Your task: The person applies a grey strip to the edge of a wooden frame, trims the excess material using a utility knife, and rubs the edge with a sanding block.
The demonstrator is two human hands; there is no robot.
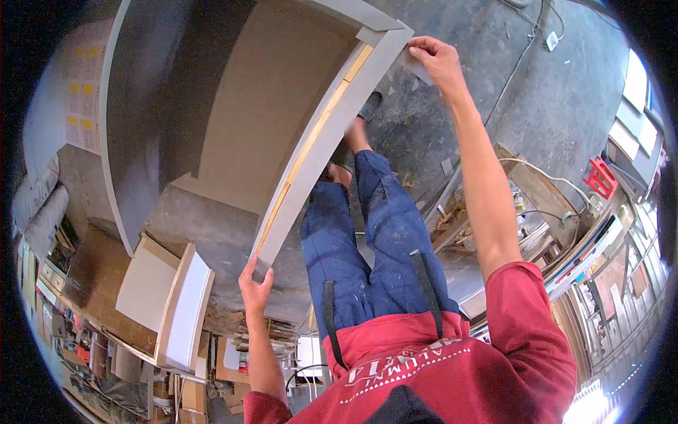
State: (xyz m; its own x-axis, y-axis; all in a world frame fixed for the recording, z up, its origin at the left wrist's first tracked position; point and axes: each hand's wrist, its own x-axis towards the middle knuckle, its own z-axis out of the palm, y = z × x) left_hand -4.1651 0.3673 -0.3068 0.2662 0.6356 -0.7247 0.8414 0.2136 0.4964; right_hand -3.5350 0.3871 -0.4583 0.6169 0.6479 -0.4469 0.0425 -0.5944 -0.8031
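Observation:
A large cabinet-like frame (318, 141) with grey-white edges leans in front of me, a narrow bare-wood strip (308, 146) running along its inner side. At the lower end of this edge, my left hand (255, 288) grips the corner between thumb and fingers. My right hand (439, 67) is beside the upper corner, its fingers pinched together on a thin pale piece (418, 69) that hangs next to the frame. Exactly what that piece is, I cannot make out.
Grey concrete floor (551, 92) stretches to the right, with a cable (519, 71) lying across it. A red plastic stool (600, 177) stands at the right among stacked boards. Another wooden box with white panels (185, 311) is at lower left. My legs are below the frame.

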